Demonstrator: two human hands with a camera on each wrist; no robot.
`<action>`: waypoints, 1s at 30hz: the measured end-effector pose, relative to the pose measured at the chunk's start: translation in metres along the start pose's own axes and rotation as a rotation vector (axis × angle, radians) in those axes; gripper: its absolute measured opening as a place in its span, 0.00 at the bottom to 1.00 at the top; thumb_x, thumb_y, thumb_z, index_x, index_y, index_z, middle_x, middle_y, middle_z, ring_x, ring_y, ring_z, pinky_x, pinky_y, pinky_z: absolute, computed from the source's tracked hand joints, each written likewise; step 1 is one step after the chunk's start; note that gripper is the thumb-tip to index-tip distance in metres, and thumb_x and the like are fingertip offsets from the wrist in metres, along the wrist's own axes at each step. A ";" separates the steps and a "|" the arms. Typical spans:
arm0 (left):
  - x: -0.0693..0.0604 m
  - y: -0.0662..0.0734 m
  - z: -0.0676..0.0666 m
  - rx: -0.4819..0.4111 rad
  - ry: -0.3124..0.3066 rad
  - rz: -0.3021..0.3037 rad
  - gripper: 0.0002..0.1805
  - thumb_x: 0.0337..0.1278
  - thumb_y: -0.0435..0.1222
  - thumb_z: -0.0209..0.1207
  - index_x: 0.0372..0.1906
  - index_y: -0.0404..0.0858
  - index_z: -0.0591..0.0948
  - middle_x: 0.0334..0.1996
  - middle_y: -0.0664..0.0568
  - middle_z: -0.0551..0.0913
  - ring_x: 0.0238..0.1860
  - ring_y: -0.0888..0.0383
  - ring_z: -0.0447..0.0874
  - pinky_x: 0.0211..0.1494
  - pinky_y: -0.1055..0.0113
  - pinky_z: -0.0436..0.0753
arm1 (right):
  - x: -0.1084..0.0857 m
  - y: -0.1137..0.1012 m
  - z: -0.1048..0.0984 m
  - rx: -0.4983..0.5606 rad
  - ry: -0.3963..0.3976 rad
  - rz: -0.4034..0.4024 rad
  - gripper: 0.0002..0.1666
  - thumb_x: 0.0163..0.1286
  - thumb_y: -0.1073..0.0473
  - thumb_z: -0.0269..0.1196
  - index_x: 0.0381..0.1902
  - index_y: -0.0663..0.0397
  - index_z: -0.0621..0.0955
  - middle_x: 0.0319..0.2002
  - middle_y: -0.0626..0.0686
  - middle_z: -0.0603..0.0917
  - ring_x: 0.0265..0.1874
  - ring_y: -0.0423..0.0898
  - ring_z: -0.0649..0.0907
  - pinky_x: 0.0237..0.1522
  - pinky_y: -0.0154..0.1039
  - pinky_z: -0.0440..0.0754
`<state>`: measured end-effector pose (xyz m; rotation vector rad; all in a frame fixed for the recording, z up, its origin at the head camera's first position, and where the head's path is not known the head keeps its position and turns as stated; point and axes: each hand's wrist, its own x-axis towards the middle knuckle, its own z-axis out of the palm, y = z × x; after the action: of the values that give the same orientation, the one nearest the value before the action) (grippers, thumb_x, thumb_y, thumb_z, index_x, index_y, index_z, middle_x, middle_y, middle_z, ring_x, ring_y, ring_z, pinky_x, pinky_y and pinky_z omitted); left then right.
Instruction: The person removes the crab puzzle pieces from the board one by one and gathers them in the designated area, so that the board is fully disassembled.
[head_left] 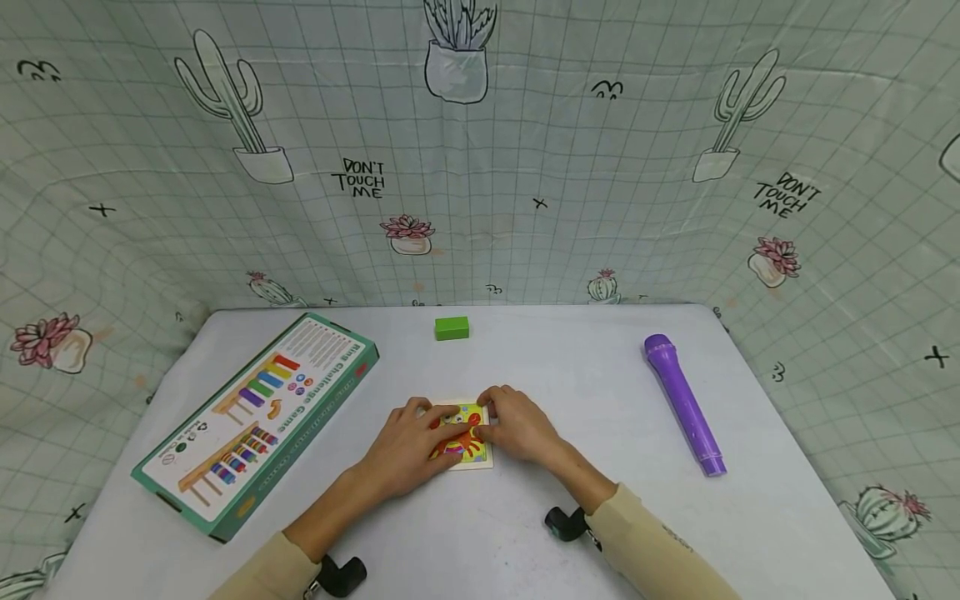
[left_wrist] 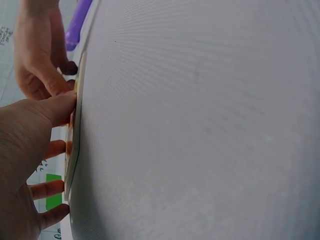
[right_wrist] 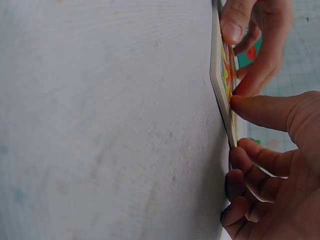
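Observation:
A small square picture puzzle board [head_left: 474,454], showing a red crab on yellow, lies flat on the white table between both hands. My left hand [head_left: 408,442] rests across its left part, fingers and thumb extended over the picture. From the right, my right hand [head_left: 521,425] holds the board at its right edge, with curled fingers at the side and the thumb on the picture. In the right wrist view, the thumb [right_wrist: 245,106] touches the picture face beside the board's pale rim [right_wrist: 217,82]. Both hands cover much of the picture, so single pieces are hard to make out.
A green game box [head_left: 255,425] lies slanted at the left. Behind the puzzle board sits a green block [head_left: 452,328]. The purple tube [head_left: 686,408] lies on the right side of the table. A patterned cloth [head_left: 480,167] hangs at the back and sides.

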<state>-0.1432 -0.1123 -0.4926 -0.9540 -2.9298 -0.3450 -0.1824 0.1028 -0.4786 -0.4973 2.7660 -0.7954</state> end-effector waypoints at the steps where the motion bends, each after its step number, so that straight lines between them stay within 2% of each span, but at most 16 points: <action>1: 0.000 0.000 0.000 0.003 0.000 0.001 0.27 0.67 0.59 0.57 0.67 0.57 0.78 0.66 0.54 0.75 0.60 0.46 0.68 0.55 0.46 0.73 | 0.000 0.000 0.000 0.005 -0.001 0.003 0.23 0.62 0.54 0.73 0.52 0.58 0.81 0.35 0.49 0.77 0.33 0.44 0.74 0.36 0.40 0.74; 6: 0.000 0.001 -0.001 -0.008 0.006 0.010 0.26 0.67 0.57 0.58 0.67 0.57 0.78 0.66 0.53 0.75 0.60 0.46 0.68 0.56 0.45 0.73 | 0.001 0.000 -0.002 0.045 -0.013 0.019 0.20 0.62 0.57 0.72 0.50 0.59 0.81 0.34 0.50 0.77 0.31 0.45 0.74 0.34 0.39 0.73; 10: -0.001 0.002 -0.002 -0.010 0.010 0.016 0.25 0.67 0.57 0.58 0.66 0.57 0.79 0.66 0.54 0.75 0.61 0.46 0.68 0.55 0.44 0.73 | 0.001 0.000 -0.002 0.059 -0.021 0.013 0.14 0.63 0.58 0.71 0.44 0.58 0.83 0.34 0.50 0.77 0.32 0.45 0.74 0.35 0.40 0.73; 13: 0.000 0.001 -0.002 -0.005 0.007 0.012 0.26 0.67 0.57 0.58 0.66 0.58 0.79 0.66 0.54 0.75 0.61 0.46 0.68 0.56 0.44 0.73 | 0.001 0.000 -0.001 0.059 -0.017 0.008 0.15 0.63 0.58 0.71 0.44 0.58 0.82 0.34 0.50 0.76 0.33 0.45 0.74 0.36 0.40 0.73; 17: 0.000 0.001 -0.001 -0.001 0.007 0.009 0.26 0.67 0.57 0.58 0.67 0.59 0.78 0.67 0.55 0.75 0.61 0.46 0.68 0.56 0.45 0.73 | 0.000 -0.002 0.000 0.056 -0.004 0.019 0.20 0.63 0.57 0.71 0.50 0.59 0.81 0.36 0.51 0.77 0.34 0.45 0.76 0.37 0.41 0.76; 26: 0.000 0.002 0.000 0.005 0.009 0.013 0.25 0.67 0.58 0.57 0.67 0.60 0.78 0.67 0.55 0.75 0.60 0.46 0.69 0.55 0.45 0.73 | -0.002 -0.008 0.002 -0.069 0.061 0.016 0.21 0.63 0.53 0.72 0.48 0.61 0.83 0.36 0.51 0.78 0.31 0.43 0.75 0.35 0.38 0.76; 30: 0.000 0.001 -0.001 0.013 -0.002 0.009 0.26 0.67 0.58 0.57 0.67 0.60 0.77 0.67 0.54 0.75 0.61 0.46 0.69 0.55 0.45 0.73 | -0.002 -0.009 0.001 -0.079 0.069 0.004 0.20 0.63 0.54 0.72 0.48 0.60 0.84 0.37 0.51 0.79 0.32 0.43 0.77 0.36 0.39 0.77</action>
<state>-0.1425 -0.1116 -0.4910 -0.9662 -2.9248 -0.3247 -0.1778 0.0955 -0.4743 -0.4872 2.8700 -0.7170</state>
